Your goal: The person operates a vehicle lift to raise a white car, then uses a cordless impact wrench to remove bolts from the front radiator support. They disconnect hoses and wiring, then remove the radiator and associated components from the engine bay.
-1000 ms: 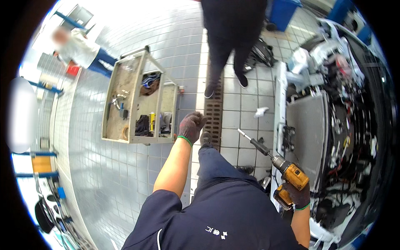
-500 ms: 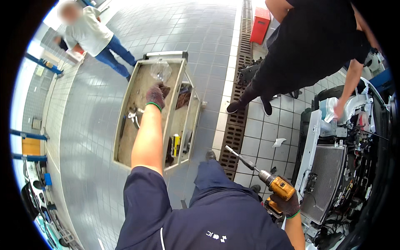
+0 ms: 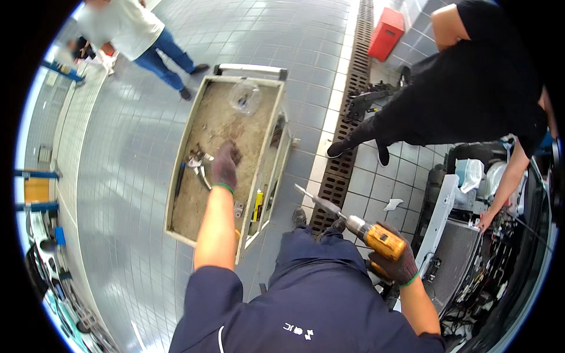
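Note:
My left hand (image 3: 225, 165), in a dark knitted glove, is over the top tray of a metal tool cart (image 3: 194, 203). Its fingertips point down and are hidden, so I cannot make out whether it holds anything. Silver, pliers-like hand tools (image 3: 199, 166) lie just left of it. Farther back in the tray is a clear plastic bag or tub (image 3: 245, 97) with small parts inside. My gloved right hand (image 3: 401, 262) is closed around the grip of a yellow and black cordless drill (image 3: 376, 236). A long extension (image 3: 321, 201) on the drill points toward the cart.
At right stands an opened car front with an exposed radiator (image 3: 456, 256); a co-worker in black (image 3: 465, 97) leans over it, one hand at its edge. A floor drain grate (image 3: 335, 188) runs alongside. Another person (image 3: 135, 29) stands beyond the cart. A red box (image 3: 386, 34) is farther back.
My left hand has drawn back from beside the clear plastic toward the tray's middle. The drill has swung slightly left. The co-worker's hand has come down to the radiator's edge.

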Available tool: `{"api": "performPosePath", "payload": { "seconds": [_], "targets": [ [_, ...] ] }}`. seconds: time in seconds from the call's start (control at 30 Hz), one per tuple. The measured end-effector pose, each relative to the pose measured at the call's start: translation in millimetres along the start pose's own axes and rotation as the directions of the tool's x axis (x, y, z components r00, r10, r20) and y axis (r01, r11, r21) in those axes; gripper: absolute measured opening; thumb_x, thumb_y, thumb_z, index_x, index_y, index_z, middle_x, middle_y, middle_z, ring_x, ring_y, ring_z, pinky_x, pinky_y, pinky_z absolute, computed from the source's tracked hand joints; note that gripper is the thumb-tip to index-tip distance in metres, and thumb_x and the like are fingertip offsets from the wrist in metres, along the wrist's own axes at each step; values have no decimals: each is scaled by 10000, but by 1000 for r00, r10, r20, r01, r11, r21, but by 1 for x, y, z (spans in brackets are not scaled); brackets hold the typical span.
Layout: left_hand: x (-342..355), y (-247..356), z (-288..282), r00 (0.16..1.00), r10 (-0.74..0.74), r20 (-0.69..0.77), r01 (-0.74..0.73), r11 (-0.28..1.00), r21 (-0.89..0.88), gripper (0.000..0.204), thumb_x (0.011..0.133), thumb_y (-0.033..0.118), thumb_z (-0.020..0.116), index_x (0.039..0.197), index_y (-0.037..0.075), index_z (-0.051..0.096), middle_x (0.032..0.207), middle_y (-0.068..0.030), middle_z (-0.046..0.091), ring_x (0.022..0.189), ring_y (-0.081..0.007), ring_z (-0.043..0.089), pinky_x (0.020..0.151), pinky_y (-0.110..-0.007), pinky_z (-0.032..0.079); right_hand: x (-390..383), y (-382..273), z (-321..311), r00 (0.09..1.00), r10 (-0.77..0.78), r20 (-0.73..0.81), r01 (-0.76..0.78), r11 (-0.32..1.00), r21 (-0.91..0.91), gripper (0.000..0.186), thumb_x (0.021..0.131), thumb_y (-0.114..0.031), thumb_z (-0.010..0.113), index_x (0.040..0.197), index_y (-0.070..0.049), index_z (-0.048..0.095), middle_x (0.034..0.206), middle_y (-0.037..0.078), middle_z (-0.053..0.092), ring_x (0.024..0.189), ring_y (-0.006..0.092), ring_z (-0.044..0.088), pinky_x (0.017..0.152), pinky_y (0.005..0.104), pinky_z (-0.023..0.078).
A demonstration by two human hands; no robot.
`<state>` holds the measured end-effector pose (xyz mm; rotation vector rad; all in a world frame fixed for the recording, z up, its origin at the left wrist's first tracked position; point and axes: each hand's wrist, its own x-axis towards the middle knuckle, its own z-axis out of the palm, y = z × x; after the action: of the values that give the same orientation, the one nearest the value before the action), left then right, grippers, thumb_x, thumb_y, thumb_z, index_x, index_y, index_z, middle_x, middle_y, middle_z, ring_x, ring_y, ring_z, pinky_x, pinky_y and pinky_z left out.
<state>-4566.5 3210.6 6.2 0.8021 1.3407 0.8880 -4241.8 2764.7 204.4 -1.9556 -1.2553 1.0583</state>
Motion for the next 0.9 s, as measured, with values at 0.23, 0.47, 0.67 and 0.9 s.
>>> {"api": "performPosePath", "payload": {
  "seconds": [0.23,0.47,0.67,0.9],
  "targets": [
    [-194,-86,-113,916,397,51,-339,701,628,327,964,148,725,1272,39,727,1225,-157,760,1154,-324,715,1065,-404,532,138,-106,64,924,-356,141,366,929,-60,847,899,-220,839,1630,-153,419,1307,198,721,1169,399,730,975,457,595],
    [-235,-95,-164,801,561,208,-414,269,869,465,919,241,757,1346,84,666,1322,-198,698,1228,-445,652,1082,-546,508,293,-209,242,892,-433,134,453,842,-293,596,926,-192,717,1463,-121,470,1097,248,741,993,463,737,801,579,574],
    [-236,-116,-181,767,581,273,-418,128,899,600,936,348,720,1438,42,598,1422,-256,627,1303,-471,604,1152,-619,446,347,-240,366,936,-284,209,351,811,-468,610,1002,-116,606,1578,-116,405,1181,277,724,1051,447,754,812,557,592],
    [-233,-114,-183,799,540,264,-397,145,906,630,935,406,708,1433,31,608,1414,-267,632,1294,-498,602,1155,-618,450,344,-223,444,930,-253,267,340,866,-366,643,976,-78,626,1577,-147,408,1240,251,697,1106,444,740,845,547,602]
  ]
}}
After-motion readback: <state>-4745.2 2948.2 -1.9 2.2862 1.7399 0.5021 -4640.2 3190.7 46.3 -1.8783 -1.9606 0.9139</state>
